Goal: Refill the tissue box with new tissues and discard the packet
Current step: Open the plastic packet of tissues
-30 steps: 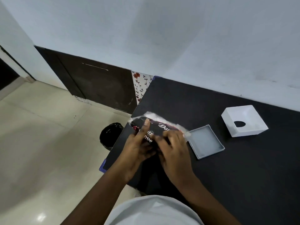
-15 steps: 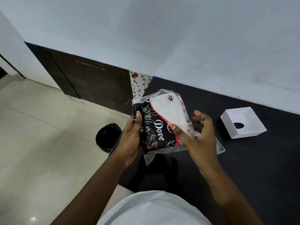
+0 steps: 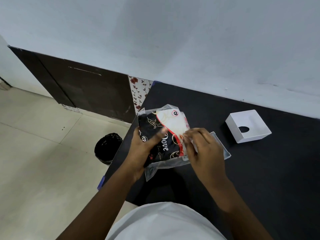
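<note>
Head view, tissue packet point(image 3: 166, 135) held, white box point(image 3: 248, 126) empty

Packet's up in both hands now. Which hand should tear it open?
Right. The right hand already pinches the packet at its clear side edge, while the left hand wraps the printed body and steadies it.

Read on the black part of the tissue packet point(image 3: 161, 139): white script "ove", first letter hidden behind the left hand point(image 3: 143, 148), running sideways. Below it, a line of small print, too fine to make out. Found near the packet's far white corner: a red-ringed round mark with "CP". Glimpsed beside the left thumb: a second round mark, unreadable.
</note>
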